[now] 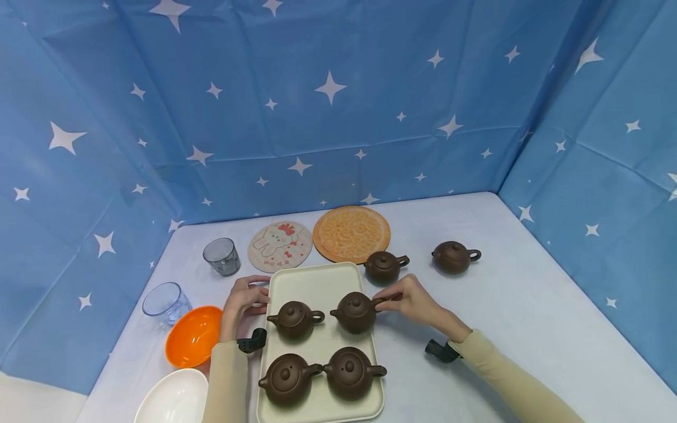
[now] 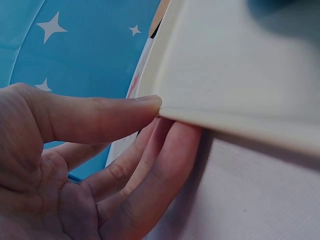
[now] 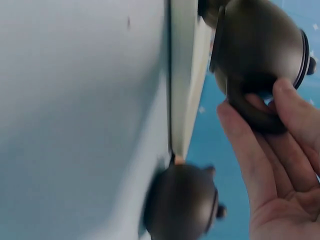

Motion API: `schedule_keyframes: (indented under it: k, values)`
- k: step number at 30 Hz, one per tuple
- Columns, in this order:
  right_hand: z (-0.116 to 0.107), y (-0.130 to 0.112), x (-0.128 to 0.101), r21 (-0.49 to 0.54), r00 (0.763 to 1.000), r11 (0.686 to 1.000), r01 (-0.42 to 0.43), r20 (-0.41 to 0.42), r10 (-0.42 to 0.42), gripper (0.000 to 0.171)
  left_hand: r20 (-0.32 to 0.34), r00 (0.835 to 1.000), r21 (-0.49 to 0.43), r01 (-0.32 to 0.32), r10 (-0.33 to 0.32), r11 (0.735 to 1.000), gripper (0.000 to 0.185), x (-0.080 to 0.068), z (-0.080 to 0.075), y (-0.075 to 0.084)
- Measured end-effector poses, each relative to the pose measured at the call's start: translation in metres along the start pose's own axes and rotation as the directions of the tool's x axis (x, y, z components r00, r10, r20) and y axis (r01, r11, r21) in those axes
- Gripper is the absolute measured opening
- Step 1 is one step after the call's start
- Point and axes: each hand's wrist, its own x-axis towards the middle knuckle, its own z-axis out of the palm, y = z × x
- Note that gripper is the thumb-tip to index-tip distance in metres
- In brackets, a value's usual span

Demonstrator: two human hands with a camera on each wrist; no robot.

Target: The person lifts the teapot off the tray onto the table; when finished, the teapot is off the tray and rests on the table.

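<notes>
The cream rectangular plastic tray (image 1: pixel 317 282) is the landmark here; its long axis runs away from the person, and it carries 4 teapots in 2 rows. The right hand (image 1: pixel 409 301) sits just off the tray's right edge and pinches the loop handle of the brown round clay teapot (image 1: pixel 355 311), which stands upright on the tray in the far row, right side. Its handle points right toward that hand and its spout points left toward the tray's centre, so the pot's long axis lies across the tray, and the right hand is plainly the nearer one. The left hand (image 1: pixel 242 302) is at the tray's left edge, near the far corner, gripping the rim.

The head view gives the whole layout: 3 more brown teapots on the tray, and 2 brown teapots (image 1: pixel 385 265) off it, beyond its far right corner. It does not show how either hand closes. The left wrist view does: the thumb (image 2: pixel 100 117) lies on top of the tray's lip and the fingers (image 2: pixel 165 165) curl beneath it. The right wrist view shows the thumb and fingers (image 3: pixel 250 155) wrapped around the dark handle, with the pot's base close above the tray surface; I cannot tell whether it touches.
</notes>
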Motion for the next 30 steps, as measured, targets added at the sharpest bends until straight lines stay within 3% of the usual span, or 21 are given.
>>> schedule_keyframes:
  k: [5,10,19,30]
  values:
    - [-0.024,-0.002,-0.008,-0.009,0.999,0.999,-0.041,0.009,0.041,0.014,0.002,1.0,-0.017,0.001,-0.001,1.0,0.056,0.0,0.0,-0.002]
    - [-0.052,-0.001,-0.02,-0.08,0.997,0.994,-0.072,-0.01,0.071,0.015,-0.003,1.0,-0.013,0.003,-0.003,1.0,0.056,0.001,0.0,-0.002]
    - [-0.1,0.006,-0.053,-0.108,0.993,0.987,-0.116,-0.041,0.112,0.016,0.0,1.0,-0.012,-0.009,0.009,1.0,0.055,-0.001,0.001,0.0]
    - [-0.14,0.016,-0.091,-0.142,0.98,0.972,-0.185,-0.099,0.172,0.016,-0.005,1.0,0.001,0.004,-0.004,1.0,0.055,-0.002,0.001,0.002]
